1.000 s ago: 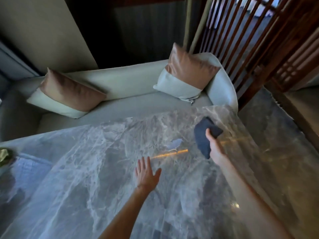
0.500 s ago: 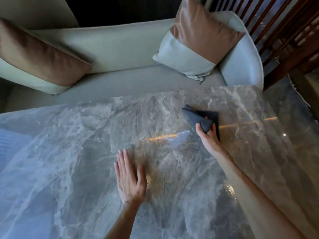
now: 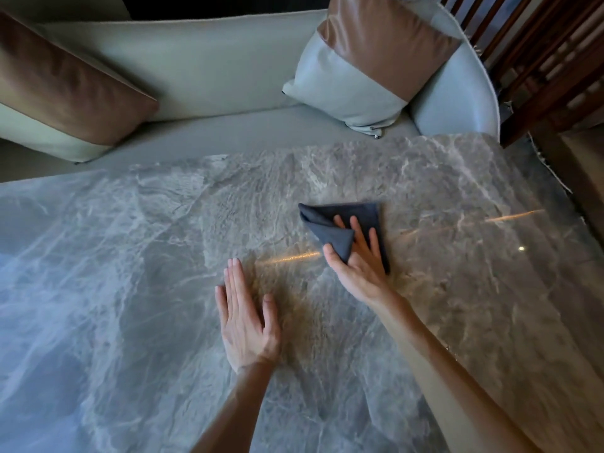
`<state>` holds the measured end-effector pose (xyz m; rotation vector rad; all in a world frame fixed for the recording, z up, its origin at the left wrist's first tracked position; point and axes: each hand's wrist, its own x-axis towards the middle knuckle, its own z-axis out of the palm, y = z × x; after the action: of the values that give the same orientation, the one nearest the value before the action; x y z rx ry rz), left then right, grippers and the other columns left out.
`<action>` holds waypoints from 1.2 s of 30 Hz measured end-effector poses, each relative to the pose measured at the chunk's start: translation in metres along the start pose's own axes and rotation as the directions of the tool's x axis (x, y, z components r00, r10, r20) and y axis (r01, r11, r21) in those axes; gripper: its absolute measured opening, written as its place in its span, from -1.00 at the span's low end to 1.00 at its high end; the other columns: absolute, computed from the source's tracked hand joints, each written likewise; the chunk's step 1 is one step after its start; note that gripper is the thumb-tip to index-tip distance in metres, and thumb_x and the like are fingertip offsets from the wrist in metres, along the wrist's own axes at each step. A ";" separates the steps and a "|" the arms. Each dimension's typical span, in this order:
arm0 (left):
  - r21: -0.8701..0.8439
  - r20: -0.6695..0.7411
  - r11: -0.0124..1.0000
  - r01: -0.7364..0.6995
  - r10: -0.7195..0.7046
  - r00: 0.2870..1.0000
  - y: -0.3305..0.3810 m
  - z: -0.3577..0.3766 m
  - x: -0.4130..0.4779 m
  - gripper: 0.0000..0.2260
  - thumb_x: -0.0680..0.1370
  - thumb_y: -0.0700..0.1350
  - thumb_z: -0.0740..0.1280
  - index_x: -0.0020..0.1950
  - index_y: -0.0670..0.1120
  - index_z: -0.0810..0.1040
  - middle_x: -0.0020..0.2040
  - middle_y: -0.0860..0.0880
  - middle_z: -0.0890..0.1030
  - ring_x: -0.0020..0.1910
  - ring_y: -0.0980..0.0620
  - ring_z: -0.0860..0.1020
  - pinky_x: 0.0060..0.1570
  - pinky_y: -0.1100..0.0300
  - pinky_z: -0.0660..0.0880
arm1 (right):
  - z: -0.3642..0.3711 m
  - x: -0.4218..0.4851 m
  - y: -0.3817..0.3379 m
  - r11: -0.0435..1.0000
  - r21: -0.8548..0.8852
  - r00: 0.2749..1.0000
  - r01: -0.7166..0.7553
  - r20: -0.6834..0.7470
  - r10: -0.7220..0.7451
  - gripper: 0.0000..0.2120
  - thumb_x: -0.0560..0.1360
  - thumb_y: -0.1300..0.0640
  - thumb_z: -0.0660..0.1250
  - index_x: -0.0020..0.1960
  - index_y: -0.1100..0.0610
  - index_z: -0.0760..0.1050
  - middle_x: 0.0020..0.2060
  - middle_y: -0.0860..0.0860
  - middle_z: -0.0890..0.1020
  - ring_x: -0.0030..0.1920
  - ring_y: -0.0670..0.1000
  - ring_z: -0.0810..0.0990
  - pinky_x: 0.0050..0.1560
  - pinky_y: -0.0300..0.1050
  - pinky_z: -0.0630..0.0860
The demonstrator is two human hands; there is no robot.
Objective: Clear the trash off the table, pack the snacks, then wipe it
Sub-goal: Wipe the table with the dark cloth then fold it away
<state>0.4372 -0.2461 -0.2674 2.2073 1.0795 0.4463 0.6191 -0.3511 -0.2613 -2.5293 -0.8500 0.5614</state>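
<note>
A dark blue cloth [image 3: 330, 220] lies on the grey marble table [image 3: 130, 273], right of centre and toward the far edge. My right hand [image 3: 358, 263] presses on the cloth with fingers spread, and a folded corner of the cloth is pinched between thumb and fingers. My left hand [image 3: 246, 317] rests flat on the bare marble to the left and nearer to me, fingers together, holding nothing. No trash or snacks show on the visible part of the table.
Beyond the table's far edge stands a pale sofa [image 3: 209, 70] with a brown-and-grey cushion at the left [image 3: 65, 99] and another at the right [image 3: 369, 67]. A dark wooden slatted screen [image 3: 539, 53] rises at the far right. The table's right edge runs by the floor.
My right hand has brought the cloth down flat onto the marble and spread over it. My left hand has settled flat on the table. The view has tilted down and closer.
</note>
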 end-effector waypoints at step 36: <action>-0.069 -0.050 0.998 0.010 -0.014 0.999 -0.006 0.002 -0.005 -0.38 0.52 0.00 0.06 0.59 -0.02 0.04 0.54 0.20 0.08 0.44 0.53 -0.21 0.47 -0.20 0.22 | 0.011 0.025 0.004 0.889 -0.292 0.914 -0.352 -0.311 0.260 -0.40 0.47 -0.42 -0.01 0.49 -0.37 0.00 0.59 0.01 0.04 0.54 0.35 -0.03 0.44 0.47 -0.12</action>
<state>0.4319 -0.2481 -0.2727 2.1390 1.0875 0.5287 0.6339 -0.3351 -0.2785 -3.0011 -0.4786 0.1611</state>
